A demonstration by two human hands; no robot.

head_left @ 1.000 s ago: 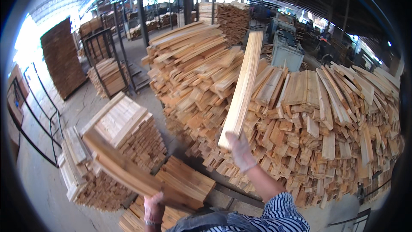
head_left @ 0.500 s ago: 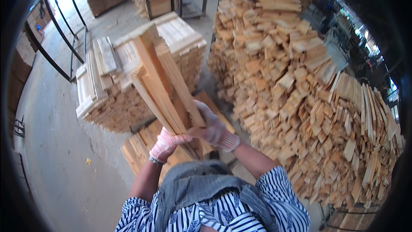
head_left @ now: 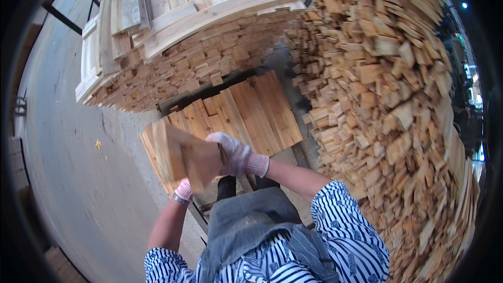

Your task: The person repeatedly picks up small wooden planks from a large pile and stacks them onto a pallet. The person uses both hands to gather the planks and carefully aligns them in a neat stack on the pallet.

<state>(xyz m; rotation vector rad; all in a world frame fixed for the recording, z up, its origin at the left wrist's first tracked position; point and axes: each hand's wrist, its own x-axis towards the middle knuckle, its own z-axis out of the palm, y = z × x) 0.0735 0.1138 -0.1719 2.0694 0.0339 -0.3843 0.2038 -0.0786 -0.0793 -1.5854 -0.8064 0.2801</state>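
Boards (head_left: 198, 158) turned; left hand (head_left: 183, 189), right hand (head_left: 234, 154) grip clasped around them.

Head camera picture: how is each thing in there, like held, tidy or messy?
Left hand: gloved, mostly hidden
Right hand: gloved, gripping held wood
Held wood: between hands, blurred
Low boards: flat, side by side
Far stack: layered, loose boards on top
Right-side pile: heaped unevenly
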